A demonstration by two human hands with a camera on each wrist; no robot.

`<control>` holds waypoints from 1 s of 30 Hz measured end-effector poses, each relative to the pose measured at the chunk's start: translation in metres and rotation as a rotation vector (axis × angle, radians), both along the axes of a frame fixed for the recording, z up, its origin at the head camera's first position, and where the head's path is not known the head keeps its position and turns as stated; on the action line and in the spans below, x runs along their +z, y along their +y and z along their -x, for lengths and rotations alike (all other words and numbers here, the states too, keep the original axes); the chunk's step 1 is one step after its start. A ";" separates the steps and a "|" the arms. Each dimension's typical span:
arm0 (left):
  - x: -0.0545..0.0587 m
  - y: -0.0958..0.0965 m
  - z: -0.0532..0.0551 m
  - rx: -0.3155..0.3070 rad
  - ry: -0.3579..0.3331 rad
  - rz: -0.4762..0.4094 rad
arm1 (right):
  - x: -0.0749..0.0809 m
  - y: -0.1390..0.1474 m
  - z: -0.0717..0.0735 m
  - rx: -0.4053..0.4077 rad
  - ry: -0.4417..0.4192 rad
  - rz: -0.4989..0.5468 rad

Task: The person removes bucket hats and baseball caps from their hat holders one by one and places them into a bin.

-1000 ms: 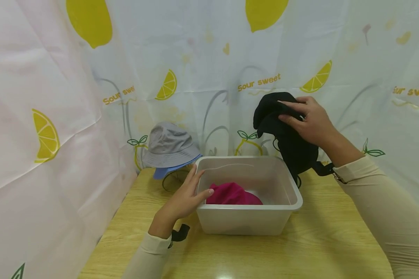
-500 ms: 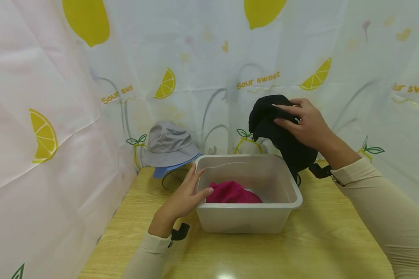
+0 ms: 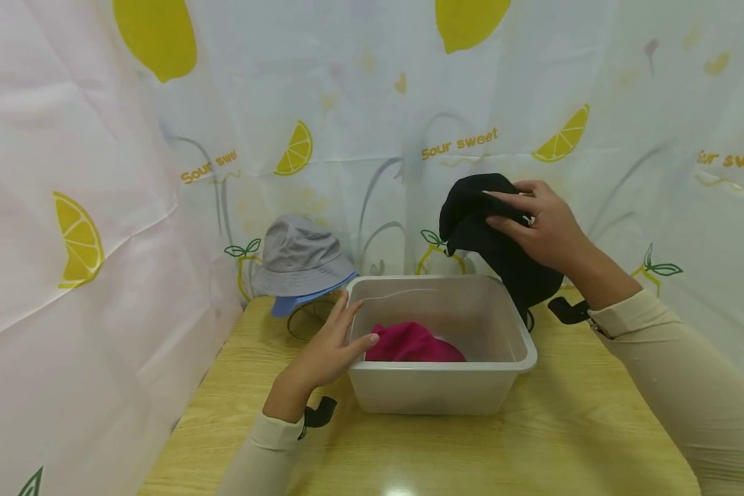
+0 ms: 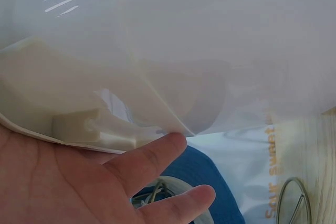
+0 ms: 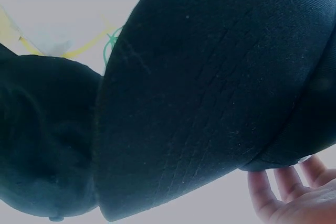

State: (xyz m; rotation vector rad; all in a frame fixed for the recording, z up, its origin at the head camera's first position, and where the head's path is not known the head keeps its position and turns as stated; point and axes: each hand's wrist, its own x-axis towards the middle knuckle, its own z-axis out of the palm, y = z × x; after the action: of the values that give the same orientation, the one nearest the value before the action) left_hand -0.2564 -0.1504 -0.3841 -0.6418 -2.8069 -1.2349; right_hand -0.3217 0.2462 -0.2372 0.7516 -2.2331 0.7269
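Note:
My right hand (image 3: 542,224) pinches a black baseball cap (image 3: 471,207) in the air above the back right corner of a white plastic bin (image 3: 430,389). In the right wrist view, the cap's stitched brim (image 5: 194,98) fills the middle, with fingertips at its edge. A second dark cap (image 5: 47,135) appears beside it. Below the hand in the head view is more black cloth (image 3: 527,275), partly hidden by the hand and the held cap. My left hand (image 3: 322,355) rests on the bin's left rim, fingers extended. A magenta cap (image 3: 412,342) lies inside the bin.
Left behind the bin, a grey bucket hat (image 3: 300,255) sits over a blue hat (image 3: 291,303) on a wire stand (image 3: 306,324). A wooden table (image 3: 434,455) bears everything. Lemon-print curtains (image 3: 372,89) hang behind and at the left.
My right hand and the black cap have shifted slightly left and down. My left hand stays on the bin's rim, and the magenta cap has not moved.

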 end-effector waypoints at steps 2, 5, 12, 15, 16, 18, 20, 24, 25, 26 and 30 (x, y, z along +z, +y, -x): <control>0.000 0.000 0.000 0.000 -0.002 0.003 | -0.002 0.000 -0.001 0.001 -0.005 -0.004; -0.001 0.001 0.001 0.002 -0.004 0.003 | -0.004 0.000 -0.002 0.001 -0.013 -0.012; 0.000 0.000 0.001 -0.001 -0.002 0.003 | -0.010 -0.001 -0.004 0.018 0.010 -0.033; 0.000 0.000 0.000 0.000 -0.002 0.003 | -0.014 -0.002 -0.006 0.031 0.014 -0.045; 0.000 0.000 0.000 0.001 -0.002 0.003 | -0.015 -0.003 -0.006 0.033 0.015 -0.050; -0.001 0.000 0.001 0.001 0.000 0.004 | -0.017 -0.003 -0.007 0.034 0.014 -0.056; -0.001 0.000 0.001 0.002 0.000 0.003 | -0.019 -0.004 -0.007 0.034 0.009 -0.059; -0.001 0.000 0.001 0.004 0.002 0.004 | -0.021 -0.005 -0.009 0.037 0.002 -0.065; -0.001 0.000 0.001 0.005 0.001 0.004 | -0.022 -0.006 -0.009 0.039 0.001 -0.067; -0.001 0.000 0.000 0.005 0.001 0.004 | -0.022 -0.006 -0.009 0.042 0.002 -0.069; -0.001 0.000 0.000 0.007 0.000 0.006 | -0.024 -0.010 -0.011 0.055 -0.004 -0.075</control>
State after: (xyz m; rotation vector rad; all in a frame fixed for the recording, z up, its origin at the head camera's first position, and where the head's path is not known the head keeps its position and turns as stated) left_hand -0.2567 -0.1502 -0.3851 -0.6321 -2.8118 -1.2254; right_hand -0.3109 0.2365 -0.2615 0.8523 -2.2612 0.6743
